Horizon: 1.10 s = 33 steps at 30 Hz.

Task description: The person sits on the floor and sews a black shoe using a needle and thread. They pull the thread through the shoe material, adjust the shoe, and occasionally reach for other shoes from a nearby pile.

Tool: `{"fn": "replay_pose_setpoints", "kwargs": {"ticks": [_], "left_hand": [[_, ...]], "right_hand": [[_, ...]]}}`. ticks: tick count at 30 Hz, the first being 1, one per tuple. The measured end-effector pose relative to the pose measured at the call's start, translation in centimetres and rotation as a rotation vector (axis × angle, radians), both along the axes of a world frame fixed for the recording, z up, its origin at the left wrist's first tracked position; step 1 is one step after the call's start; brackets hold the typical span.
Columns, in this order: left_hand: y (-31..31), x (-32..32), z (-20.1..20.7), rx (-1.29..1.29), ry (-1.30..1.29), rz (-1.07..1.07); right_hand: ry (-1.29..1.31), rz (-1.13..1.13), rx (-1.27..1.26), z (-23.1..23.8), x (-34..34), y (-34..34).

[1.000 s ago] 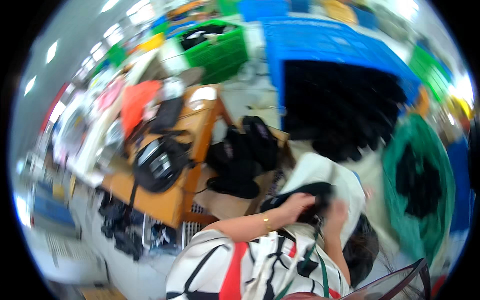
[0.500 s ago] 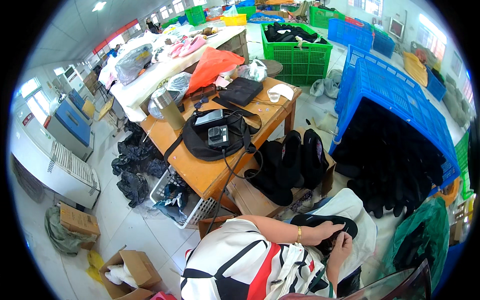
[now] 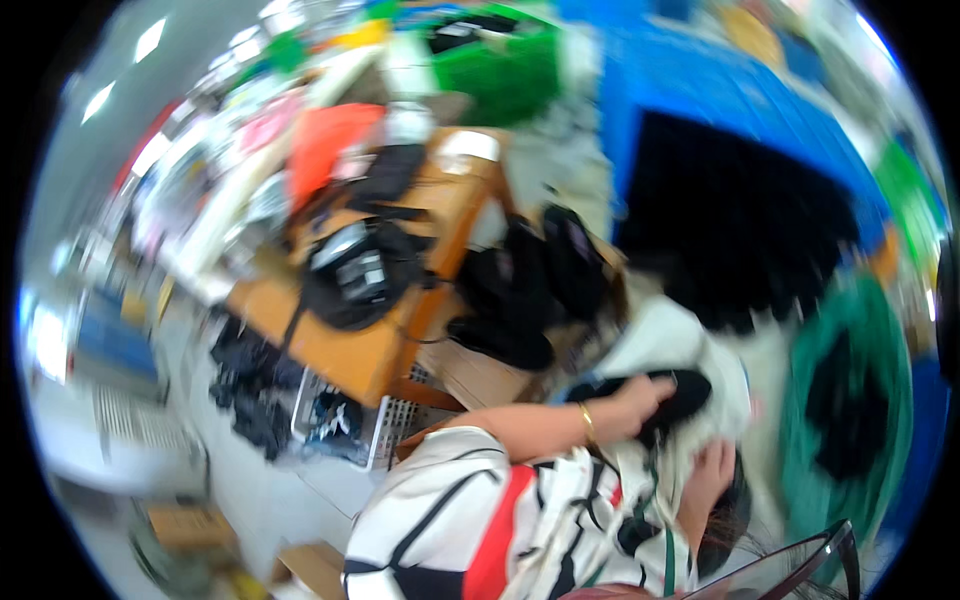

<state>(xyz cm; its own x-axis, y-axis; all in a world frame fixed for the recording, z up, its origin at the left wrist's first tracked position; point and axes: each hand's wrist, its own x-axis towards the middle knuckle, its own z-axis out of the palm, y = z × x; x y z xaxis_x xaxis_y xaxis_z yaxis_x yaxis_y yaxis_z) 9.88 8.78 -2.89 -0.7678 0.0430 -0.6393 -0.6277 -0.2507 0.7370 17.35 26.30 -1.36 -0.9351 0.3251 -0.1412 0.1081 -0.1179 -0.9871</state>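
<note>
On the pale cloth [image 3: 725, 375] over my lap lies a black cloth shoe [image 3: 690, 394]. My left hand [image 3: 638, 407], with a gold bracelet at the wrist, is closed around the shoe's near side. My right hand [image 3: 708, 475] is lower and to the right, close to the cloth and apart from the shoe. Its fingers are smeared by motion, so whether they pinch anything cannot be made out. Several more black shoes [image 3: 575, 255] stand on a cardboard box [image 3: 480, 372] just beyond my lap.
A tipped blue crate [image 3: 720, 75] full of black items stands ahead to the right. A green plastic bag [image 3: 800, 430] sits at my right. On the left are a wooden table [image 3: 335, 350] bearing a black bag [image 3: 335, 300], and a white basket [image 3: 385, 440]. The whole view is blurred.
The view has swung, shifting most of the surroundings leftward and up. My right hand has left the shoe and moved down to the right. My left hand still grips the shoe.
</note>
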Motion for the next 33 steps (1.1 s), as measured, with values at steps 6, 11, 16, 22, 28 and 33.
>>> {"fn": "replay_pose_setpoints", "kwargs": {"ticks": [6, 11, 16, 22, 28, 33], "left_hand": [[-1.8, -1.1, -1.8, 0.404, -0.001, 0.083], [-0.1, -0.7, 0.2, 0.320, -0.027, 0.128], [0.2, -0.7, 2.2, 0.298, -0.063, 0.098], [-0.2, -1.1, -0.3, 0.209, -0.074, 0.034], [0.3, -1.3, 0.8, 0.187, -0.087, 0.047], [0.2, -1.3, 0.8, 0.195, -0.080, 0.035]], "right_hand": [[-0.072, 0.168, -0.117, -1.8, -1.9, -0.4], [-0.130, 0.195, -0.217, -1.2, -1.6, 0.4], [-0.195, 0.261, -0.134, 1.0, -2.8, -1.2], [-0.253, 0.317, -0.034, 0.5, -4.1, -1.6], [-0.281, 0.337, -0.034, -0.3, -4.3, -1.7], [-0.300, 0.347, -0.069, -0.6, -4.3, -1.7]]}}
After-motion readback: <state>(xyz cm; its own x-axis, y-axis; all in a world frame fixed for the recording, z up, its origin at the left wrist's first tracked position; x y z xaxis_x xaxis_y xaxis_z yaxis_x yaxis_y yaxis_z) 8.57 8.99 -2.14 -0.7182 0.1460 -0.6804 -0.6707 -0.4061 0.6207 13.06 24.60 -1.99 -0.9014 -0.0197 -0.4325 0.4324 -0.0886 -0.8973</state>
